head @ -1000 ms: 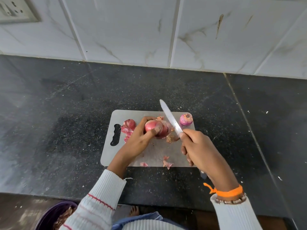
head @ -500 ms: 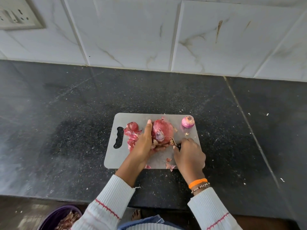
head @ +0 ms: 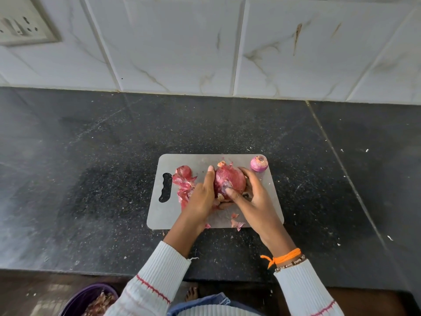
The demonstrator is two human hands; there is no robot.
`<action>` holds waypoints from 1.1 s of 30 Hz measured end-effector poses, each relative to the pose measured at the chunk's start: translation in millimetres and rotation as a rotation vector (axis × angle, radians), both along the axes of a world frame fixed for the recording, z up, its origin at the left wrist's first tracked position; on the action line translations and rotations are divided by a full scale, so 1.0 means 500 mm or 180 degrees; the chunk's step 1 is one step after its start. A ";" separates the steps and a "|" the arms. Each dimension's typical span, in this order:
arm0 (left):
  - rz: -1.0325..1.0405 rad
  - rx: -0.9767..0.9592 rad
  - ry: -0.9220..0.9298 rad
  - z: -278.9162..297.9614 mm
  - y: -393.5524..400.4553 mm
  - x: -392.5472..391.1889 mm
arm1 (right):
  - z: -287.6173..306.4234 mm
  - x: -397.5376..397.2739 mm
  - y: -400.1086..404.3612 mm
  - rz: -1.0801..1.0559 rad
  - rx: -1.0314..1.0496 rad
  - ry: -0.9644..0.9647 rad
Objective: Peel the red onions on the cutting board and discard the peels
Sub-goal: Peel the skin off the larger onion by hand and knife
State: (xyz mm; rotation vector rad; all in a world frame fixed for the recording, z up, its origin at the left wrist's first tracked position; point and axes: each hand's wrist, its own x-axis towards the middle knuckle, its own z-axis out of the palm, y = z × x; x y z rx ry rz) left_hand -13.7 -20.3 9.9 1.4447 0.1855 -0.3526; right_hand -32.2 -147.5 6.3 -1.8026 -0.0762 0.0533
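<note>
Onion (head: 231,182), red and mostly still in its dry skin, sits at the centre of a grey cutting board (head: 271,201) as a person works at peeling it. The left hand (head: 201,197) cups its left flank with fingers curled under and round it; the right hand (head: 255,199) wraps the right flank, thumb pressed onto a pale bare patch where the skin has begun to lift. Both hands are closed on the bulb — neither is free.

A smaller peeled onion (head: 259,163) stands at about one o'clock from it, near the board's far right corner. At nine o'clock lies a heap of loose peels (head: 185,182), with what looks like another bulb at its far end, though that cannot be told for sure. A few scraps (head: 237,223) lie at six o'clock by the board's near edge.

Something dark shows under the right palm; whether it is a knife handle cannot be told. If it is, a slip of the thumb could bring a hand onto the blade.

Dry skin of this kind is likely to tear in small flakes rather than come away whole, which could scatter bits onto the black counter (head: 91,179). The round bulb could also roll out of the grip and knock the small onion off the corner. Peels must go down to the purple bin (head: 77,299) at seven o'clock on the floor — a long drop, and light scraps may miss.
</note>
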 end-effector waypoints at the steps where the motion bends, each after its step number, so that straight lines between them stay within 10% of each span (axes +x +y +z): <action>1: 0.0021 0.0150 -0.0042 0.000 0.001 0.000 | -0.003 0.000 -0.002 -0.0022 0.0027 -0.0024; 22: 0.0424 0.0363 -0.0854 -0.006 0.008 0.014 | -0.031 -0.002 -0.013 -0.0057 0.0248 0.0100; 33: 0.0644 0.0641 -0.0800 -0.012 0.013 0.025 | -0.033 -0.006 -0.032 0.0387 0.1536 0.0666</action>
